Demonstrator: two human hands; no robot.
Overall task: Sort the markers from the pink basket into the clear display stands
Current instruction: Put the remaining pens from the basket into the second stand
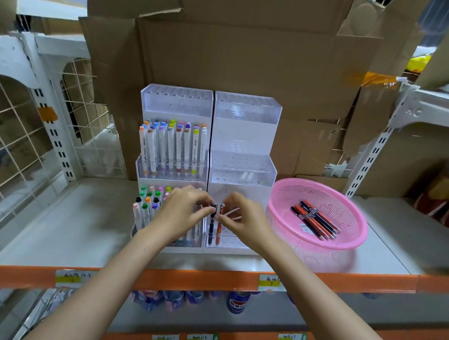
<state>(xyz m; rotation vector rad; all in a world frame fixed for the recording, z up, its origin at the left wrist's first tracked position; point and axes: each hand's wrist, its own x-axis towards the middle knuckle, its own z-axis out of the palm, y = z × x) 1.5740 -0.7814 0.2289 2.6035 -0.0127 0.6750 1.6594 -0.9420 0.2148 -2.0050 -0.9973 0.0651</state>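
**Where Sorting Stands at Centre Frame**

Where the lowest tier of the right-hand clear plastic display stand (245,134) sits at centre frame, the left hand (182,206) pinches the cap of a slim black marker pen (211,223) between thumb and fingertips. The right hand (244,216) pinches the top of a slim orange marker pen (219,226) just beside it. Both pens stand upright in the tier's front-left holes. Left of this stand, a matching clear stand (176,97) holds rows of white, colour-capped markers (178,145). At lower right, a round pink mesh plastic basket (361,233) on the grey shelf (68,225) holds a loose bundle of orange and black pens (316,221).
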